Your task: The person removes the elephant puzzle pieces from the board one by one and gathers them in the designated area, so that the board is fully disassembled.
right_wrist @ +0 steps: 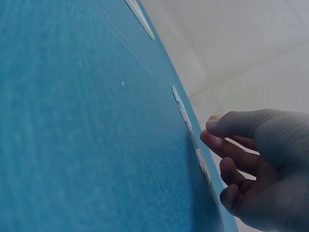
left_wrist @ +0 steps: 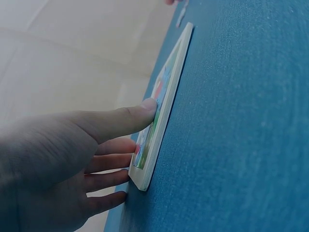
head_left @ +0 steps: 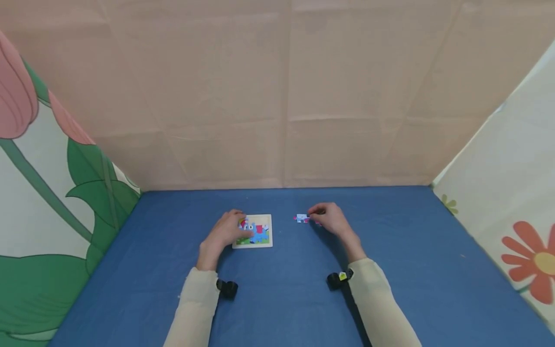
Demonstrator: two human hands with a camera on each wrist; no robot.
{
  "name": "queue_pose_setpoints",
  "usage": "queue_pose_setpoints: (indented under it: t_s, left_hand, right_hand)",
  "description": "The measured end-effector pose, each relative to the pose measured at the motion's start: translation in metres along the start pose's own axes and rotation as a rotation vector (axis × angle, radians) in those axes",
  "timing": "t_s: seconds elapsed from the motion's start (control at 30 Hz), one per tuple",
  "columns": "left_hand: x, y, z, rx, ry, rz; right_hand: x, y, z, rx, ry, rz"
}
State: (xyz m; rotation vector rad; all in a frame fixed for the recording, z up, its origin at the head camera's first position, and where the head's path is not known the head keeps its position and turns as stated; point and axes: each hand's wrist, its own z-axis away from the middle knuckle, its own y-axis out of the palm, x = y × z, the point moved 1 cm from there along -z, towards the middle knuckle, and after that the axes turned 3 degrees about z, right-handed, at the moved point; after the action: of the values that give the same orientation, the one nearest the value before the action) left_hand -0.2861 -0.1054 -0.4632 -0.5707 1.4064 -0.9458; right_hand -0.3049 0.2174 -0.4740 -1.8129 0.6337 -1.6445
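Observation:
A small square jigsaw puzzle (head_left: pixel 258 236) with a pale wooden rim lies flat on the blue table, showing a blue cartoon animal with red on it. My left hand (head_left: pixel 226 227) is at its left side. In the left wrist view, the thumb (left_wrist: pixel 137 117) rests on the picture and the other fingers extend along the edge. Right of the puzzle lie loose jigsaw pieces (head_left: pixel 301 218), blue, white and pink. Over them hovers my right hand (head_left: pixel 331 219), partly covering some. The right wrist view shows its fingers (right_wrist: pixel 239 157) loosely bent, with nothing visible between thumb and forefinger.
A blue cloth (head_left: pixel 286 308) covers the table. Behind it rises a beige cloth wall (head_left: pixel 282 96), with flower-printed panels at the left (head_left: pixel 47 202) and right (head_left: pixel 511 193). Black wrist cameras sit on both sleeves.

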Motion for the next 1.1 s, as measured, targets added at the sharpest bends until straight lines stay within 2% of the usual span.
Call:
queue_pose_setpoints:
  t_s: [1.1]
  left_hand:
    - [0.0, 0.0, -0.001, 0.001, -0.003, -0.017]
  right_hand:
    - [0.022, 0.007, 0.001, 0.043, -0.047, 0.042]
